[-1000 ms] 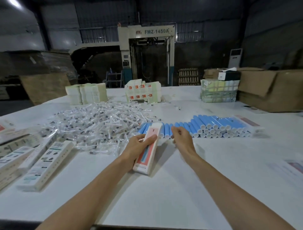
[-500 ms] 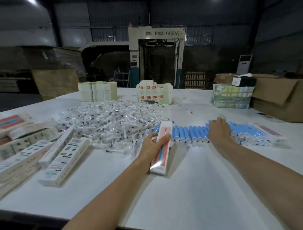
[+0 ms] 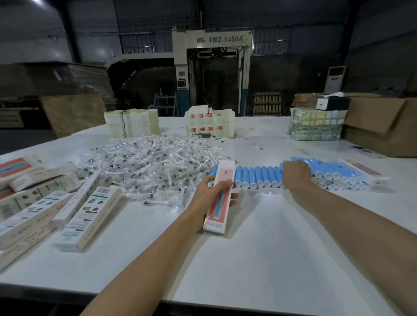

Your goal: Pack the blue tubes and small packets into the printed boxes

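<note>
Dark corrugated walls [image 3: 293,20] close a dim hall, where a cream machine [image 3: 212,67] marked FMZ-1450A stands at twelve o'clock beyond the white table [image 3: 248,259]. Brown cartons [image 3: 381,126] sit at two o'clock, and a ceiling light [image 3: 37,1] glares at ten.

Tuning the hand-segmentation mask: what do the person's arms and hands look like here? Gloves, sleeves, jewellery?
No gloves on the left hand or the right hand, and no rings, watch or wristband show. The left forearm and right forearm are uncovered down to the frame edge, so no sleeve is in view. No tape, markings or cables on either arm.
</note>
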Demonstrator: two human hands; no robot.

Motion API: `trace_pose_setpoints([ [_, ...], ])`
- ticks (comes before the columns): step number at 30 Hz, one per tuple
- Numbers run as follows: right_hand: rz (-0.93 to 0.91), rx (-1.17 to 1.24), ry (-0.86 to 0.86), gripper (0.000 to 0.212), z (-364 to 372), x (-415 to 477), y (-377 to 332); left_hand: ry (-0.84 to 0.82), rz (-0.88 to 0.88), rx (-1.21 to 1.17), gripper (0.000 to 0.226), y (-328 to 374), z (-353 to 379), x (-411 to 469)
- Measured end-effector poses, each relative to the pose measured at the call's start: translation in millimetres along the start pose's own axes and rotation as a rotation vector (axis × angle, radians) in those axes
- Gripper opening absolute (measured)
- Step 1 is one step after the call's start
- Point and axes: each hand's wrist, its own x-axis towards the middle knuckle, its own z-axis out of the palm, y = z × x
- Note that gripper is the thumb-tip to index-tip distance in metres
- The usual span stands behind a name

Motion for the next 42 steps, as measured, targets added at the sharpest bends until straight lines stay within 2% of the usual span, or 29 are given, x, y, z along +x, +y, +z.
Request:
trace_pose_setpoints([
  [2, -0.007, 0.103, 0.044, 0.023, -1.3, -0.2, 0.4, -0.020, -0.002, -0.052, 0.047, 1.5, 0.0, -1.0],
  [4, 0.007, 0.306, 0.080, 0.020, -9.4, -2.2, -1.3, -0.027, 0.014, -0.021, 0.041, 3.9, -1.1, -2.8],
  [7, 0.085, 0.983, -0.027, 0.022, -30.9, -12.5, -1.4, -0.009, 0.041, 0.128, 0.042, 8.4, -1.2, -6.5],
  [9, 0.173, 1.576, -0.216, 0.021, -44.1, -27.3, -2.3, -0.032, 0.080, 0.139, 0.040, 10.2, 2.0, -7.1],
  [10, 0.164, 1.779, -0.284, 0.022, -49.0, -35.3, -1.4, -0.045, 0.110, 0.132, 0.038, 11.4, 4.1, -7.9],
  [12, 0.044, 1.991, -0.331, 0.028, -56.3, -49.4, -1.1, -0.053, 0.169, 0.141, 0.040, 13.3, 7.2, -9.8],
  [16, -0.166, 2.196, -0.247, 0.026, -84.6, -69.2, -9.7, -0.039, 0.244, 0.187, 0.048, 14.1, 10.4, -15.4],
  [19, -0.281, 2.224, -0.177, 0.020, -116.3, -75.6, -21.1, -0.029, 0.277, 0.198, 0.045, 13.8, 13.1, -16.7],
  [23, -0.328, 2.008, -0.089, 0.021, -147.3, -79.2, -41.8, -0.029, 0.295, 0.214, 0.029, 13.7, 14.3, -16.2],
  [26, -0.291, 1.734, 0.003, 0.042, -148.5, -78.7, -55.0, -0.027, 0.316, 0.209, 0.036, 13.6, 13.5, -16.8],
  [29, -0.335, 1.460, 0.092, 0.074, -140.5, -76.5, -54.4, -0.030, 0.317, 0.234, 0.038, 10.7, 11.5, -14.7],
  [31, -0.373, 1.374, 0.090, 0.098, -138.3, -75.7, -50.0, -0.026, 0.305, 0.255, 0.039, 8.8, 11.2, -13.7],
  [33, -0.380, 1.325, 0.063, 0.104, -138.1, -74.7, -46.1, -0.020, 0.295, 0.271, 0.040, 7.8, 11.4, -13.9],
  [35, -0.366, 1.324, 0.032, 0.092, -139.4, -73.0, -43.1, -0.034, 0.290, 0.281, 0.037, 6.8, 11.4, -14.5],
  [40, -0.334, 1.347, -0.026, 0.042, -145.5, -65.0, -38.0, -0.096, 0.268, 0.305, 0.037, 5.1, 15.0, -19.5],
  [42, -0.285, 1.345, -0.053, 0.035, -146.7, -59.8, -35.6, -0.114, 0.259, 0.289, 0.039, 4.2, 16.1, -20.8],
])
